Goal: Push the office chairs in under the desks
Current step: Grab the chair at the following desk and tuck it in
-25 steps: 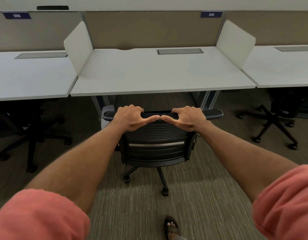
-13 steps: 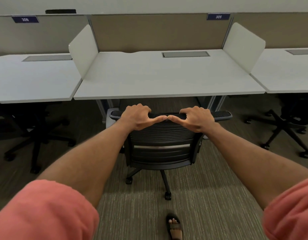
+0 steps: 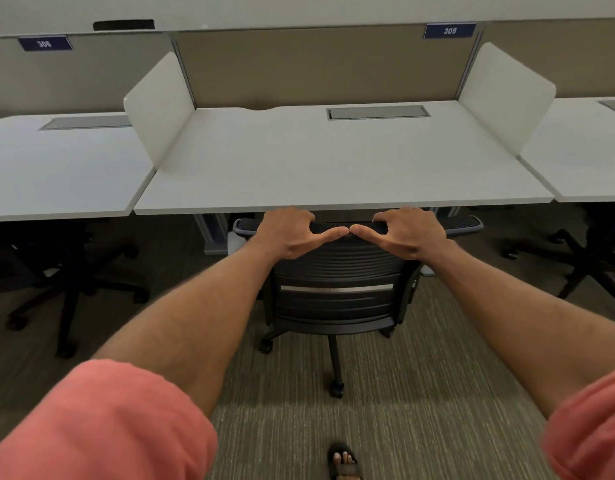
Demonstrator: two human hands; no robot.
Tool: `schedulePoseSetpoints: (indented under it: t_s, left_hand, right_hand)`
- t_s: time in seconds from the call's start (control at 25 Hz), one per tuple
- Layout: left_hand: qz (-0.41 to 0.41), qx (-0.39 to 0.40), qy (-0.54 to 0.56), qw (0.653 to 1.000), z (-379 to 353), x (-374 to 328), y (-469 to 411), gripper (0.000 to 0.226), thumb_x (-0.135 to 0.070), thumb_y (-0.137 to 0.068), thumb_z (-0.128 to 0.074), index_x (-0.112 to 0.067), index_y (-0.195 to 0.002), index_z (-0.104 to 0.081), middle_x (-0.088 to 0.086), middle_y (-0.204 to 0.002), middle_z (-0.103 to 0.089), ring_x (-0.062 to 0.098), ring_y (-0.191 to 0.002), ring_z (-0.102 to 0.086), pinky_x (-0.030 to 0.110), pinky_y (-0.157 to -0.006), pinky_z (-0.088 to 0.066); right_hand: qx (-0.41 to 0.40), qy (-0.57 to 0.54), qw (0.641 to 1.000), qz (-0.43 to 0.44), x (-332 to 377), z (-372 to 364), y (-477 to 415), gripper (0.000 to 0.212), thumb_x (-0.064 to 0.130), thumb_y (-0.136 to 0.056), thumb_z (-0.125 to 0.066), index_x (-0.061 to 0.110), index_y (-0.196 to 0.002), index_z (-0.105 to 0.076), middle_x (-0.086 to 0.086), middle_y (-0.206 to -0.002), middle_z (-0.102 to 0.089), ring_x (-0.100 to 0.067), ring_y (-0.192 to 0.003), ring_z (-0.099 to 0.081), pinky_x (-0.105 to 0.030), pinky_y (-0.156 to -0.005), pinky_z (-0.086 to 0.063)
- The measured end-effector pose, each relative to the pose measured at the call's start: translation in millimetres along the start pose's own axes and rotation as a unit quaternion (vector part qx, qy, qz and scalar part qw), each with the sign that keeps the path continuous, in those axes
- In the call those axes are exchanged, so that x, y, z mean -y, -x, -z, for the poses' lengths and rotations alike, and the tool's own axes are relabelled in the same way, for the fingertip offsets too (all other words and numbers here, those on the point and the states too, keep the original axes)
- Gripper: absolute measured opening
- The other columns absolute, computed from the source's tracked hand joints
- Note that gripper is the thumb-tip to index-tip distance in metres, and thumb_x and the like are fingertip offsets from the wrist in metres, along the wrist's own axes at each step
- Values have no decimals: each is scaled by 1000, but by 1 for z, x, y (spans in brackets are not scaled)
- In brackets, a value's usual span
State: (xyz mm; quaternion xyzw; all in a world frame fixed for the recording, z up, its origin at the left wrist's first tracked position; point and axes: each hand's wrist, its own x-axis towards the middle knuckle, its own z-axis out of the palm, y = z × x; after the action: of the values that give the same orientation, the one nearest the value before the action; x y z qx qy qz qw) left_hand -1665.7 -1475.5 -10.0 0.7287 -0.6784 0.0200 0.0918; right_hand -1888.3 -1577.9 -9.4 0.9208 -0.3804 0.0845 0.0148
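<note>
A black mesh-backed office chair (image 3: 337,296) on castors stands in front of the middle white desk (image 3: 333,174), labelled 305. Its seat and armrests reach just under the desk's front edge. My left hand (image 3: 288,233) and my right hand (image 3: 408,233) both grip the top edge of the chair's backrest, thumbs pointing inward and nearly touching. Both arms are stretched out straight.
White side screens (image 3: 157,105) flank the middle desk. The left desk (image 3: 56,168) and right desk (image 3: 590,157) each have a black chair base (image 3: 67,282) underneath. My sandalled foot (image 3: 344,462) stands on the striped carpet behind the chair.
The chair has rolled forward toward the desk with both hands on its backrest; its armrests now sit at the desk's front edge. I have stepped closer.
</note>
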Motion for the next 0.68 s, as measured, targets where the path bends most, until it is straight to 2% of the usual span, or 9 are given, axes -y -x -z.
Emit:
schedulePoseSetpoints:
  t_s: [0.16,0.36,0.52,0.68]
  left_hand:
    - [4,-2,-1,1000,-6,-15,-32,95,-100,-66,-12,-15,-58,-54,-2,-55,-54,14,-53,-49,29,-50,-25]
    - [19,13,-5,1000,-13,-22,-75,98,-101,-62,-7,-16,-64,-57,-3,-61,-56,15,-58,-51,34,-59,-32]
    - [18,12,-15,1000,-19,-19,-104,97,-100,-64,-7,-17,-65,-57,-3,-61,-55,14,-58,-49,33,-59,-31]
    - [21,4,-12,1000,-24,-17,-127,97,-100,-64,-7,-17,-65,-57,-3,-61,-55,14,-58,-49,34,-60,-33]
  right_hand:
    - [-15,-1,1000,-1,-36,-4,-20,102,100,-67,-1,23,-81,-67,5,-66,-58,-17,-66,-55,-27,-54,-26]
    - [-11,-17,1000,-3,-67,-7,-48,90,99,-67,-2,26,-65,-52,6,-60,-54,-10,-57,-48,-29,-55,-26]
    - [-8,-13,1000,-6,-85,-11,-70,95,99,-68,-3,26,-76,-63,7,-62,-54,-15,-61,-50,-33,-62,-31]
    - [-1,-9,1000,-6,-100,-14,-88,98,99,-69,-3,25,-82,-66,7,-65,-54,-20,-66,-53,-35,-65,-33]
